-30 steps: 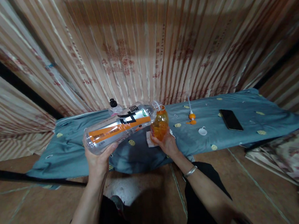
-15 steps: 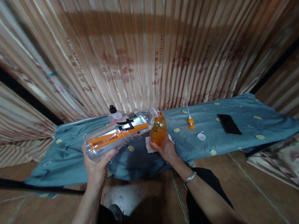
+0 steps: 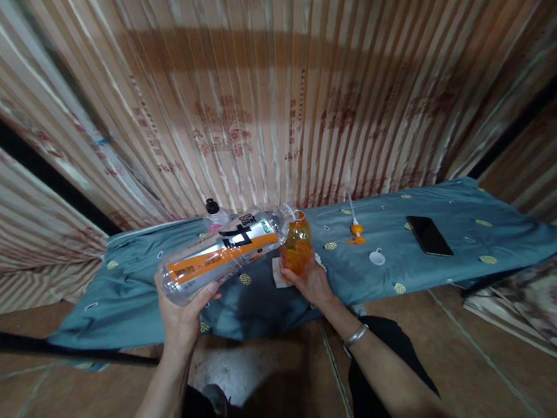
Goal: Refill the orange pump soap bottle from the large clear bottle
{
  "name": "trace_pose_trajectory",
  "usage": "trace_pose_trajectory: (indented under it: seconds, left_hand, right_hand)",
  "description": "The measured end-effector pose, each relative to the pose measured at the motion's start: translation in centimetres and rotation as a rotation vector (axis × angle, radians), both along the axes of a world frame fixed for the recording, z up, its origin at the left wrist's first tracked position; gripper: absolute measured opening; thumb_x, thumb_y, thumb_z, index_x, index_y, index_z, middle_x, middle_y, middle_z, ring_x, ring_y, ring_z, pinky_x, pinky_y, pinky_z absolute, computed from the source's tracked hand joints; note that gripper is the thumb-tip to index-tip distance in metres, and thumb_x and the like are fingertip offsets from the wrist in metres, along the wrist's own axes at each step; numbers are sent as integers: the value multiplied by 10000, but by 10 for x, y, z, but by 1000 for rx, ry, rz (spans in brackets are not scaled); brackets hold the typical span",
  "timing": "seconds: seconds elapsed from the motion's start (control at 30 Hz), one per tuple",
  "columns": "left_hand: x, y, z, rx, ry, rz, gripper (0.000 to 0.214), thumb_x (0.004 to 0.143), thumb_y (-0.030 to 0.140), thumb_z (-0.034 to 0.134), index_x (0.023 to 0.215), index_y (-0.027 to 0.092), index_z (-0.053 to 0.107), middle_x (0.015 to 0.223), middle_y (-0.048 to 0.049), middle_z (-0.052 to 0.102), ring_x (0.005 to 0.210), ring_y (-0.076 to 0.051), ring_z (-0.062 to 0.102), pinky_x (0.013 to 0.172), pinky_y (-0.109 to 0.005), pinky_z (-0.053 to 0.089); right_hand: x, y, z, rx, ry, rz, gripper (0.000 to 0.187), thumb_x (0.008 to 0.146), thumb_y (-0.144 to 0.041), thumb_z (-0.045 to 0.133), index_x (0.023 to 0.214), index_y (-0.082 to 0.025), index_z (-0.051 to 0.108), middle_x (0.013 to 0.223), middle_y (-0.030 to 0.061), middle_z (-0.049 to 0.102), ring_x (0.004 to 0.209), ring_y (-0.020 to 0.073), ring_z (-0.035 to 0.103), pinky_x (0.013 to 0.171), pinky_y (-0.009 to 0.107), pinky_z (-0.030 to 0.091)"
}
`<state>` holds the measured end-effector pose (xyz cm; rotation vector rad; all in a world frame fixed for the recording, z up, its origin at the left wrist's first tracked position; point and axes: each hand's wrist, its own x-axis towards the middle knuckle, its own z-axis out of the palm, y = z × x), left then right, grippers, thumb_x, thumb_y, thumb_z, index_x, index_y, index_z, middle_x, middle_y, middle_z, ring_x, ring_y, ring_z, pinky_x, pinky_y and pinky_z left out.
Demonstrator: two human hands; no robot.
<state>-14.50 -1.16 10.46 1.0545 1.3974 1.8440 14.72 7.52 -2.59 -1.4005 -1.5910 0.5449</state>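
My left hand (image 3: 184,313) is wrapped round the lower end of a large clear plastic bottle (image 3: 223,252) with an orange and silver label. The bottle is tilted, and its uncapped neck meets the mouth of a see-through orange bottle (image 3: 296,244). Around the lower part of that orange bottle closes my right hand (image 3: 309,279); it stands nearly upright over a white tissue (image 3: 278,275). Whether liquid is flowing between the two is too faint to tell. To the right lies an orange pump head (image 3: 357,230) with a clear dip tube.
A blue-green patterned cloth (image 3: 136,285) covers the narrow surface. On it are a small white lid-like piece (image 3: 377,257), a black phone (image 3: 429,235) and, behind the large bottle, a black-capped clear bottle (image 3: 215,215). Pleated curtains (image 3: 256,104) hang behind; dark poles (image 3: 25,147) slant at both sides.
The whole view has shifted slightly, with everything sitting a little lower. Both hands keep their grips, and the large bottle stays tilted at the orange bottle's mouth.
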Motion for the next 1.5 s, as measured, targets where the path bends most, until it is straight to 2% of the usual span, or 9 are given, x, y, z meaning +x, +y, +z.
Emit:
trace_pose_trajectory:
  seconds: [0.17,0.3,0.5,0.63,0.8,0.9,1.07,1.23,1.5]
  left_hand:
    - [-9,0,-3,-35,-54,-44,1107,532,419,1179,1500,221,678,1233,-119,886,892,-329,871,615,-350,658]
    - [-4,-1,-2,-39,-59,-14,1045,503,421,1173,1401,234,673,1214,-96,879,860,-311,856,616,-355,641]
    - [10,-3,5,-6,-92,50,1036,464,468,1186,1327,225,665,1159,-79,852,812,-273,817,575,-332,619]
    - [4,-3,3,-22,-92,24,1046,476,450,1195,1354,235,669,1172,-77,863,820,-277,835,587,-332,641]
    - [2,-2,2,-32,-104,5,1047,451,443,1201,1322,227,661,1156,-85,866,818,-285,835,583,-332,631]
    - [3,-3,2,-16,-106,51,1007,439,465,1194,1264,214,673,1158,-93,860,833,-281,826,576,-317,611]
    - [-3,-4,0,-58,-69,-1,1134,461,466,1202,1439,205,693,1208,-117,868,887,-313,840,634,-363,649]
    - [1,-3,5,-32,-85,43,1213,424,493,1202,1496,214,708,1175,-95,866,842,-290,824,590,-338,633]
    - [4,-2,4,-4,-76,44,1118,480,457,1169,1464,223,693,1136,-85,867,809,-292,818,598,-357,620]
  right_hand:
    - [2,-2,5,44,-19,27,823,992,-629,834,1639,-149,664,1627,300,802,1571,491,778,1344,704,636]
    - [2,-4,11,7,42,54,781,1002,-606,798,1646,-191,644,1531,247,866,1419,468,868,1225,672,721]
    - [3,-3,23,-105,61,-8,878,871,-514,945,1620,-194,619,1429,226,909,1258,482,931,1079,631,779]
    - [6,0,27,-78,92,15,927,834,-451,1000,1645,-228,611,1484,198,897,1316,449,913,1113,601,772]
    - [7,9,32,-18,55,62,786,805,-372,1013,1520,-244,712,1515,165,860,1453,420,845,1291,631,691]
    - [7,14,36,-20,59,81,746,770,-360,1036,1449,-251,749,1482,142,860,1446,415,839,1312,651,679]
    - [4,17,37,-83,168,109,816,717,-392,1045,1457,-256,731,1459,137,899,1356,394,881,1242,628,724]
    - [0,16,35,-148,217,94,814,722,-404,1026,1461,-254,720,1345,112,943,1227,372,928,1106,568,778]
    - [1,14,37,-122,200,105,763,683,-410,1067,1369,-265,768,1417,143,930,1332,417,905,1171,607,748]
